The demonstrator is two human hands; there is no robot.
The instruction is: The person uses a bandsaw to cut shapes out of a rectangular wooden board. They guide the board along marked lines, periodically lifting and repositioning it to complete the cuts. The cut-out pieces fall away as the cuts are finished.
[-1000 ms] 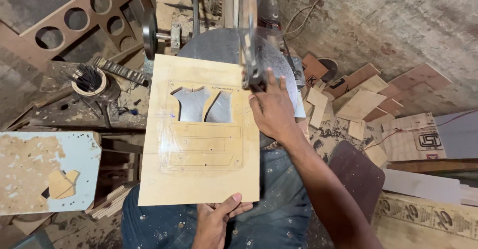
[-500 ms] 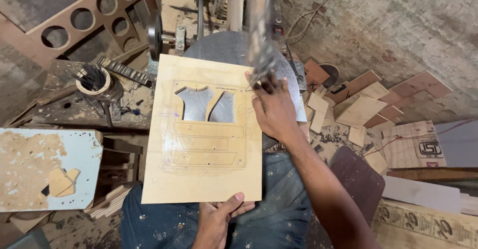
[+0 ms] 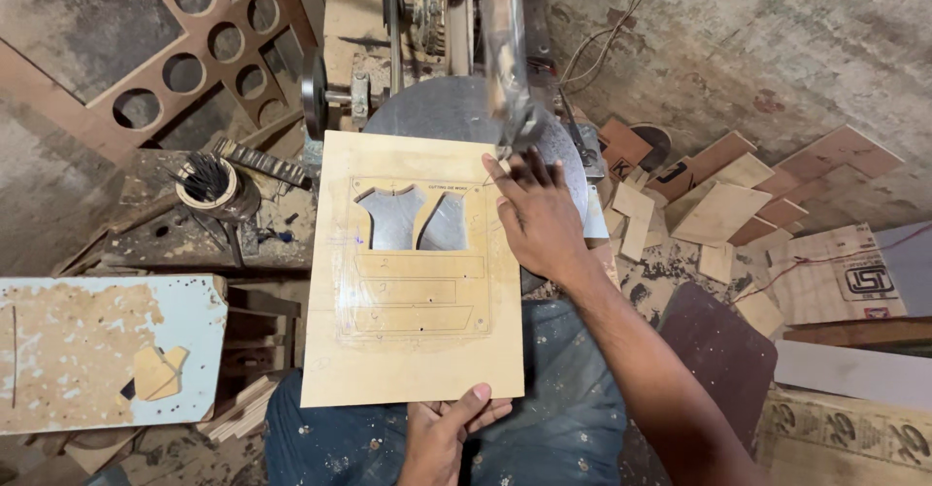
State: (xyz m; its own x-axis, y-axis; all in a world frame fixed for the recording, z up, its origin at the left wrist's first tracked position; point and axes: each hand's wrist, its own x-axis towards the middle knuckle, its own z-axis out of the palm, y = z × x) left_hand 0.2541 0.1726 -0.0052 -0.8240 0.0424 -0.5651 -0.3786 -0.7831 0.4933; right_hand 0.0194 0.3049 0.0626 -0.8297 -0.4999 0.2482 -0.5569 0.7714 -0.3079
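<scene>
Grip: the board (image 3: pixel 413 272), long axis running up the frame at centre, is pinched at its bottom edge by the left hand (image 3: pixel 449 426) and pressed flat by the right hand (image 3: pixel 536 216); the blade is blurred.

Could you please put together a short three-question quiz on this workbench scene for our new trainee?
1. True or false: the plywood panel already has two openings cut through it.
2. Where does the left hand hold the panel?
A. near edge
B. far edge
C. left edge
3. Fill in: the right hand presses the panel's right side, fingertips close to the saw ____.

Key
1. True: two shaped holes show the round metal table beneath.
2. A
3. blade
</scene>
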